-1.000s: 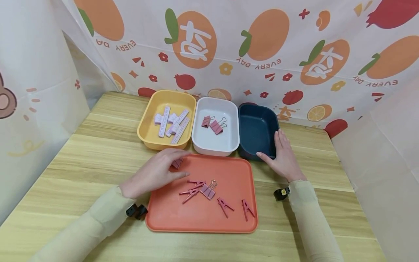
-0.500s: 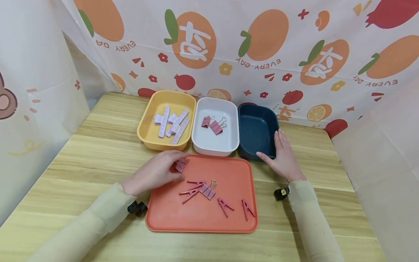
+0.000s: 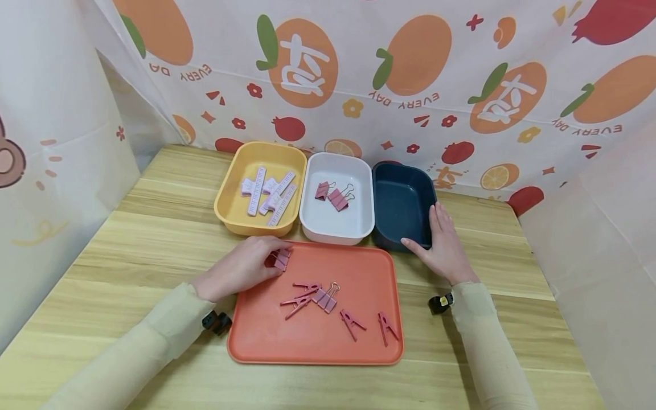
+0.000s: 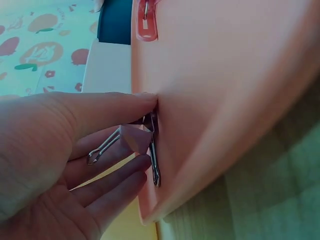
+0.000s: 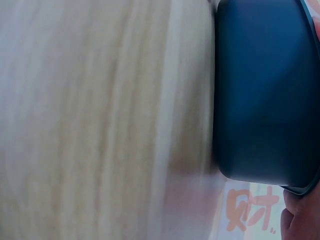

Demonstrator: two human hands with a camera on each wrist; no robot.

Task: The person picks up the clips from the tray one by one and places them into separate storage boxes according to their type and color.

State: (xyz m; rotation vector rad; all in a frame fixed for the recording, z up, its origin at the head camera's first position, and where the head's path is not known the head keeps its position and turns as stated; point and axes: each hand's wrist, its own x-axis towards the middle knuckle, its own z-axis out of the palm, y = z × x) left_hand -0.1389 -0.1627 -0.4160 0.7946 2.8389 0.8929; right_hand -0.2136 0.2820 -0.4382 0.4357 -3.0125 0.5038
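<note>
We see a pale wood-grain table (image 3: 154, 228) bearing an orange tray (image 3: 318, 336) on its near side. Just beyond, toward the far edge, we find a yellow bin (image 3: 256, 230) left, a white bin (image 3: 335, 165) between, and a dark blue bin (image 3: 400, 199) right.

Beyond the left hand (image 3: 238, 270) and right hand (image 3: 445, 247), the patterned cloth (image 3: 359, 34) reads "EVERY DAY" and, on some fruits (image 3: 284, 42), "财".

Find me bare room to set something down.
On the orange tray, bare: upper right, below the white bin; lower left, below the left clothespins. Also the table between tray and right forearm. Crowded: tray middle, and the corner by the left hand.
</note>
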